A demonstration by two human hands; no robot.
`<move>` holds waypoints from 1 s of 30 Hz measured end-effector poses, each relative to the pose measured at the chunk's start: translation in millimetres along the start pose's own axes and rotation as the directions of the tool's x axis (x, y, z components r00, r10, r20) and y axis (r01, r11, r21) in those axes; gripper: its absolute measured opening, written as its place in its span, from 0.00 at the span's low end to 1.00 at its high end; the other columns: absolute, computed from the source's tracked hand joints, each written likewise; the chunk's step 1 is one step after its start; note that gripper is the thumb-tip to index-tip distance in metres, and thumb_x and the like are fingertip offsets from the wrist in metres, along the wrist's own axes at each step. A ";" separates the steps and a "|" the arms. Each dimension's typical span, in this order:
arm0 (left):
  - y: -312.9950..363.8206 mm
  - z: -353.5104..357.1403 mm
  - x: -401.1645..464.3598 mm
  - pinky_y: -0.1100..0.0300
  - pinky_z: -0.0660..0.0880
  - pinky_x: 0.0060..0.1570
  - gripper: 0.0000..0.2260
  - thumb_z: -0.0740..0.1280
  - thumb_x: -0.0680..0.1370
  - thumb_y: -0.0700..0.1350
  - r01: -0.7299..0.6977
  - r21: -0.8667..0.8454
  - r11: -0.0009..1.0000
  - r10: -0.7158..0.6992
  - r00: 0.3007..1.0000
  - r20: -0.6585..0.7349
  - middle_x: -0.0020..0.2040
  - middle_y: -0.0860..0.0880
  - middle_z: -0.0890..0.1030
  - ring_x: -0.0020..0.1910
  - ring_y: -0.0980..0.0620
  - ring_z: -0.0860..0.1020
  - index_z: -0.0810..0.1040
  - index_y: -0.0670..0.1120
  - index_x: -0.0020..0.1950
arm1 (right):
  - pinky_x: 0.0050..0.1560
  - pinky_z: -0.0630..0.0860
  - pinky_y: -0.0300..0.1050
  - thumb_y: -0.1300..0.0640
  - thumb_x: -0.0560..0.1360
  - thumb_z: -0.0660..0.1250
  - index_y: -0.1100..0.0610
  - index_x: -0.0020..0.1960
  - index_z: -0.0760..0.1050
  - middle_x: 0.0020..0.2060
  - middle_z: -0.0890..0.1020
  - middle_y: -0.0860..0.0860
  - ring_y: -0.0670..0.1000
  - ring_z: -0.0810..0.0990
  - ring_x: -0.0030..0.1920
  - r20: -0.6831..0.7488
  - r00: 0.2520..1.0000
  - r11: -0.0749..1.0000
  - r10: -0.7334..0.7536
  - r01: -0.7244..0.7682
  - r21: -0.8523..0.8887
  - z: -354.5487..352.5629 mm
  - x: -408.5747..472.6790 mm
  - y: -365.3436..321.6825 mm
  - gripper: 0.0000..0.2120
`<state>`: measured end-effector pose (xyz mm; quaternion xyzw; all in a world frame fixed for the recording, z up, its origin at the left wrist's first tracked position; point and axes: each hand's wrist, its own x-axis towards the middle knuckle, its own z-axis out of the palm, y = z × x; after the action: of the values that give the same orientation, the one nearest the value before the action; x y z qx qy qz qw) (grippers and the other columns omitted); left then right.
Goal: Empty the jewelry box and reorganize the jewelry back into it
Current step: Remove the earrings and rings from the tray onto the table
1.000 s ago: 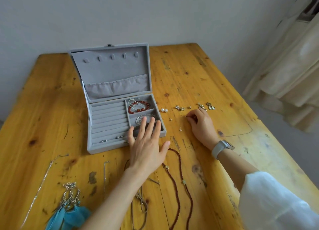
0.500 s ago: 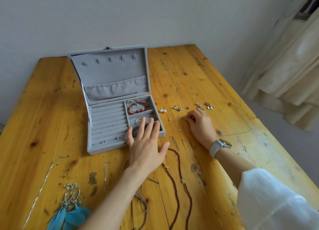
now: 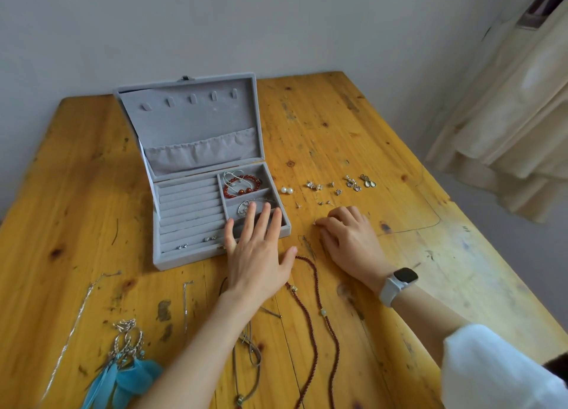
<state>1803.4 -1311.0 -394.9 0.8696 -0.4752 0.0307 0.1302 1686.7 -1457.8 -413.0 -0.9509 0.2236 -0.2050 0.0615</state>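
Note:
A grey velvet jewelry box [image 3: 172,262] stands open on the wooden table [image 3: 338,126]. A red bead bracelet [image 3: 242,185] and a silver bangle [image 3: 246,207] lie in its right compartments; small ear studs [image 3: 196,242] sit in the ring rolls. My left hand [image 3: 256,249] rests flat, fingers straight, on the box's front right corner. My right hand [image 3: 350,236] lies on the table beside the box, its fingertips pinching a tiny earring [image 3: 315,222]. Pearl studs [image 3: 286,190] and several small earrings [image 3: 338,184] lie beyond it.
A dark red bead necklace [image 3: 310,325] runs down the table near me. Blue feather earrings [image 3: 123,362], a thin silver chain [image 3: 73,316] and a cord necklace [image 3: 249,356] lie at the front left. A curtain [image 3: 507,101] hangs at the right.
My right hand has drawn back toward me and slightly left, away from the row of earrings, with its fingertips closed on a tiny earring. My left hand stays on the box.

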 end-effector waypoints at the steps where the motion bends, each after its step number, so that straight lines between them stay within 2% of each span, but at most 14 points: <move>1: -0.4 0.2 -0.1 0.45 0.35 0.69 0.31 0.55 0.77 0.61 0.000 0.001 1.000 0.000 1.000 0.003 0.77 0.50 0.49 0.75 0.50 0.41 0.50 0.49 0.76 | 0.42 0.73 0.47 0.56 0.74 0.65 0.57 0.51 0.79 0.47 0.79 0.55 0.56 0.75 0.47 0.003 1.000 1.000 0.008 -0.008 -0.003 1.1 3.4 -1.1 0.08; 4: -1.1 0.8 -0.5 0.44 0.35 0.69 0.31 0.54 0.78 0.61 0.001 0.006 1.000 -0.001 1.000 0.005 0.77 0.50 0.48 0.75 0.50 0.40 0.49 0.50 0.76 | 0.43 0.71 0.47 0.54 0.75 0.65 0.57 0.50 0.79 0.47 0.78 0.55 0.55 0.74 0.48 0.000 0.998 0.998 0.063 -0.063 0.032 5.3 16.6 -7.6 0.09; 8: -1.3 1.2 0.2 0.44 0.34 0.68 0.31 0.53 0.78 0.61 -0.005 0.010 1.000 0.005 1.000 -0.004 0.77 0.50 0.49 0.75 0.51 0.40 0.49 0.50 0.76 | 0.43 0.73 0.50 0.58 0.75 0.65 0.60 0.48 0.79 0.44 0.79 0.56 0.56 0.73 0.45 -0.041 0.989 0.984 0.143 -0.138 0.108 12.4 32.6 -15.5 0.07; 12: -1.9 4.9 0.7 0.45 0.33 0.68 0.31 0.53 0.78 0.61 -0.002 0.019 1.000 0.002 1.000 -0.001 0.77 0.50 0.49 0.75 0.50 0.40 0.49 0.49 0.76 | 0.46 0.72 0.50 0.57 0.76 0.64 0.60 0.51 0.80 0.45 0.79 0.57 0.57 0.72 0.47 -0.029 0.983 0.976 0.181 -0.176 0.131 16.5 43.7 -20.0 0.09; 14: -3.3 5.7 0.9 0.43 0.36 0.68 0.30 0.52 0.76 0.61 -0.015 0.011 1.000 0.015 0.999 -0.029 0.76 0.48 0.55 0.75 0.48 0.47 0.56 0.48 0.75 | 0.47 0.71 0.50 0.57 0.77 0.63 0.60 0.54 0.79 0.46 0.79 0.57 0.56 0.72 0.47 -0.013 0.983 0.975 0.183 -0.180 0.132 16.5 44.2 -22.2 0.11; 16: -5.4 5.7 -1.3 0.42 0.44 0.70 0.29 0.52 0.75 0.59 -0.045 -0.033 0.998 0.042 0.994 -0.097 0.72 0.45 0.65 0.74 0.46 0.56 0.66 0.44 0.71 | 0.48 0.71 0.50 0.57 0.77 0.62 0.59 0.57 0.78 0.48 0.79 0.57 0.56 0.73 0.48 0.006 0.985 0.974 0.172 -0.171 0.148 14.3 40.9 -23.2 0.12; 20: -19.2 -1.2 -17.8 0.47 0.50 0.72 0.22 0.55 0.76 0.49 -0.127 -0.261 0.957 0.058 0.965 -0.256 0.68 0.43 0.71 0.71 0.47 0.64 0.73 0.40 0.65 | 0.51 0.71 0.46 0.60 0.77 0.62 0.59 0.62 0.74 0.52 0.78 0.57 0.56 0.73 0.52 0.007 0.988 0.963 0.155 -0.153 0.220 1.6 37.1 -34.1 0.14; 23: -44.9 -9.5 -35.3 0.48 0.59 0.69 0.18 0.58 0.75 0.45 -0.107 -0.269 0.957 0.003 0.933 -0.359 0.63 0.43 0.76 0.65 0.47 0.70 0.77 0.40 0.60 | 0.47 0.72 0.46 0.62 0.75 0.63 0.61 0.56 0.77 0.48 0.78 0.57 0.56 0.75 0.49 -0.049 0.997 0.948 0.056 -0.037 0.318 -8.2 41.8 -64.1 0.10; 26: -79.0 -19.1 -50.4 0.48 0.71 0.58 0.18 0.59 0.74 0.47 0.028 -0.276 0.961 -0.141 0.905 -0.401 0.57 0.42 0.77 0.55 0.44 0.74 0.78 0.41 0.58 | 0.46 0.71 0.44 0.62 0.75 0.64 0.60 0.54 0.78 0.45 0.79 0.55 0.54 0.75 0.47 -0.011 0.995 0.923 -0.103 0.099 0.372 -9.2 50.4 -105.8 0.09; 28: -101.3 -25.2 -60.1 0.48 0.72 0.50 0.18 0.60 0.73 0.49 0.146 -0.221 0.964 -0.227 0.888 -0.401 0.55 0.43 0.78 0.51 0.43 0.75 0.78 0.42 0.57 | 0.46 0.72 0.47 0.61 0.74 0.64 0.59 0.55 0.79 0.45 0.80 0.54 0.55 0.75 0.47 0.049 0.970 0.899 -0.239 0.202 0.388 -2.9 56.7 -132.8 0.11; 30: -119.0 -28.9 -68.1 0.49 0.69 0.47 0.17 0.65 0.72 0.50 0.256 -0.157 0.954 -0.296 0.886 -0.357 0.55 0.46 0.78 0.51 0.44 0.74 0.79 0.44 0.57 | 0.46 0.72 0.52 0.60 0.74 0.63 0.57 0.55 0.79 0.44 0.80 0.55 0.58 0.74 0.46 0.119 0.930 0.883 -0.348 0.282 0.376 7.4 63.3 -154.9 0.12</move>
<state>1867.5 -1186.7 -402.6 0.8981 -0.3136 0.1529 0.2678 1803.4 -1347.9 -364.5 -0.9627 0.0186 -0.1608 0.2169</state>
